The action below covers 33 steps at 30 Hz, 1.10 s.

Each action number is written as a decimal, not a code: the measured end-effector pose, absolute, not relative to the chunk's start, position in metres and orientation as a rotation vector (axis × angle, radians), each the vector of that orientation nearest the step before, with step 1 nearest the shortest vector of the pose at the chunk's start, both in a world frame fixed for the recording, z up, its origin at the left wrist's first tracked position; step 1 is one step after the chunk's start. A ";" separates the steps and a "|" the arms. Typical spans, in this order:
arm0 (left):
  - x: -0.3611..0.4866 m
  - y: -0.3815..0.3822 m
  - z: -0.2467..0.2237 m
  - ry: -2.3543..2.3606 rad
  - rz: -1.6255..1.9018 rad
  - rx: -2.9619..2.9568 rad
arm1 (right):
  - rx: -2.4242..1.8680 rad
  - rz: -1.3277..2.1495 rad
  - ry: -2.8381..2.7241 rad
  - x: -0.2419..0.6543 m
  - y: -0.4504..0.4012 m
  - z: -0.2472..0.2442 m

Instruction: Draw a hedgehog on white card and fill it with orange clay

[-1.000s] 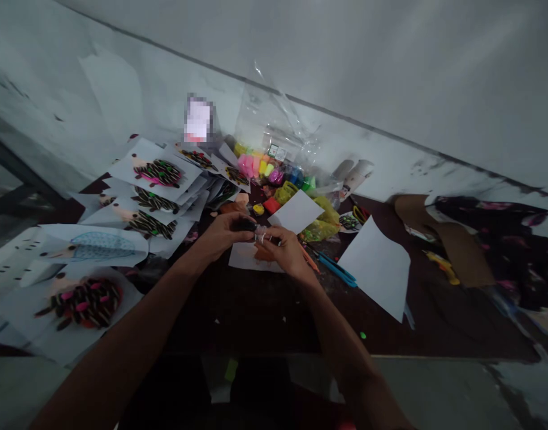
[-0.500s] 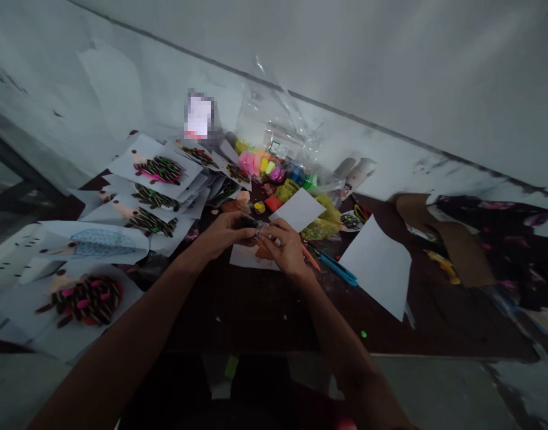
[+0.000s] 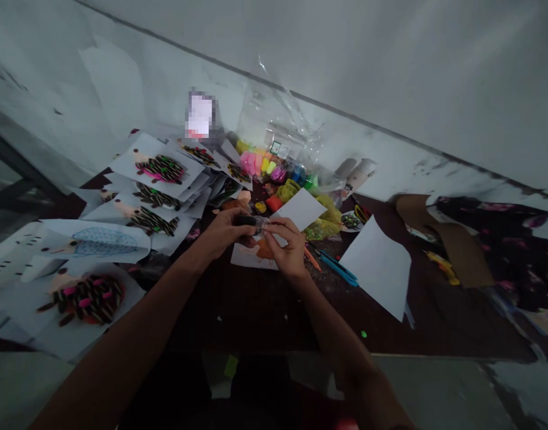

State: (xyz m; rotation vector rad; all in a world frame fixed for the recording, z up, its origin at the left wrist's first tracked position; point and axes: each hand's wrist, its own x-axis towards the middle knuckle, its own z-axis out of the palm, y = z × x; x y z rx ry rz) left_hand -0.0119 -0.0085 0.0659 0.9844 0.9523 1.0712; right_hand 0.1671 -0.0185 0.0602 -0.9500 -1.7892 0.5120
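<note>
My left hand (image 3: 224, 235) is closed around a small black packet (image 3: 245, 221) with a clear plastic end. My right hand (image 3: 287, 243) pinches the clear end of the same packet, its fingertips close to those of the left. Below both hands a white card (image 3: 247, 257) with a brown-orange shape (image 3: 265, 249) lies on the dark table (image 3: 251, 310), partly covered by the fingers. Blue scissors (image 3: 339, 269) and an orange pencil-like tool (image 3: 312, 258) lie just right of my right hand.
Hedgehog pictures (image 3: 159, 170) are piled at the left. Clear bags of coloured clay (image 3: 274, 167) stand against the wall (image 3: 367, 65). White sheets (image 3: 379, 269) lie centre and right. Farther right are brown cardboard (image 3: 464, 251), a yellow cutter (image 3: 444, 269) and dark floral cloth (image 3: 493, 227).
The fingers of my right hand have shifted on the clear end of the packet, and more of the black part shows between the hands. The camera view has moved very slightly.
</note>
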 end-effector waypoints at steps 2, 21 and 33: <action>-0.013 -0.009 0.069 0.971 1.055 0.974 | -0.937 0.568 -1.680 0.166 -0.018 0.060; -0.014 -0.007 0.063 1.019 1.127 1.030 | -0.981 0.832 -1.574 0.167 -0.015 0.064; -0.023 -0.001 0.064 1.171 1.207 0.897 | -0.995 0.876 -1.576 0.174 -0.013 0.072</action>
